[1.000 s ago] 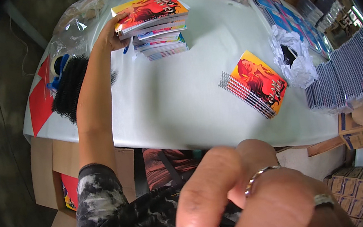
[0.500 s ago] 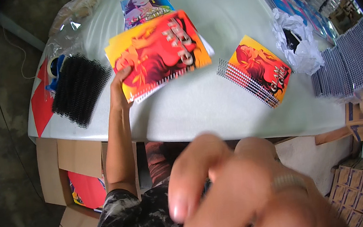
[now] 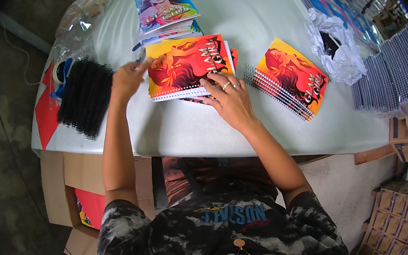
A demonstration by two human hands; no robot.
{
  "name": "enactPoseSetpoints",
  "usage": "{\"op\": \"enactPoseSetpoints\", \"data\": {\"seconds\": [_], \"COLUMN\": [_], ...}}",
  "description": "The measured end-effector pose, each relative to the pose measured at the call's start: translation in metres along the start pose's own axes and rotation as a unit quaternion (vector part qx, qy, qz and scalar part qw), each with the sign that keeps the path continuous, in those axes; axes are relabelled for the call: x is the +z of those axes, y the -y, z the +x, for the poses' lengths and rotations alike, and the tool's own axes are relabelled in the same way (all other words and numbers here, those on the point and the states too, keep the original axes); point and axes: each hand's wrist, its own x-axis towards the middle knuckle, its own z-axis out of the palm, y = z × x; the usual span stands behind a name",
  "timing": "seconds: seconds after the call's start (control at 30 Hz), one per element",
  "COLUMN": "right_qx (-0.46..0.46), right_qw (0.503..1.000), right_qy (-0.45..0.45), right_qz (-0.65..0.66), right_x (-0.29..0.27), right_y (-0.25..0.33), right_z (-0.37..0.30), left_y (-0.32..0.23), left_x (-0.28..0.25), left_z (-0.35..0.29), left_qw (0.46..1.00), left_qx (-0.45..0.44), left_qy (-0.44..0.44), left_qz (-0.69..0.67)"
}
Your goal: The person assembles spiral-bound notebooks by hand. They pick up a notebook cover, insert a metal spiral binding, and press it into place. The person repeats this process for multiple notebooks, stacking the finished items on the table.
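In front of me lies a stack of punched notebook sheets with a red and yellow illustrated cover [image 3: 181, 69]. Its row of holes faces me, and white pages and another red cover stick out unevenly beneath it. My left hand [image 3: 129, 79] is at the stack's left edge, fingers stretched out and touching the cover. With its fingers apart, my right hand [image 3: 233, 101], which wears rings, rests on the lower right corner of the cover. To the right lies a pile of spiral-bound notebooks [image 3: 294, 79] with the same cover. Loose black binding coils [image 3: 86, 98] lie in a heap on the left.
Behind the stack is a pile of notebooks with a multicoloured cover [image 3: 166, 7]. A tape dispenser [image 3: 61, 76] is beside the coils. Crumpled white paper [image 3: 336, 50] and bundled coils [image 3: 388, 71] stand right. An open carton [image 3: 79, 171] sits below the table's left edge.
The raised stack has come down onto the table, and my left hand has shifted to its left edge. My right hand has moved from close to the camera onto the stack's lower right corner.
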Motion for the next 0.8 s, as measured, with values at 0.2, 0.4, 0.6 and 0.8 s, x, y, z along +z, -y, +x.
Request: {"op": "enactPoseSetpoints", "data": {"seconds": [0.2, 0.4, 0.6, 0.8], "right_qx": [-0.027, -0.032, -0.025, -0.050], "right_qw": [0.999, 0.998, 0.994, 0.960], "right_qy": [-0.005, 0.022, 0.003, -0.193], "right_qz": [0.042, 0.053, 0.105, 0.195], "right_x": [-0.006, -0.018, -0.036, -0.054], "right_y": [0.010, 0.010, 0.008, 0.015], "right_z": [0.007, 0.007, -0.011, -0.010], "left_y": [0.020, 0.045, -0.007, -0.074], "left_x": [-0.010, 0.022, -0.036, -0.015], "left_z": [0.042, 0.090, 0.075, 0.057], "left_qw": [0.967, 0.965, 0.930, 0.954], "left_qx": [0.106, 0.012, 0.071, 0.129], "left_qy": [-0.219, -0.166, -0.352, -0.231], "left_qz": [0.081, 0.205, -0.082, 0.138]}}
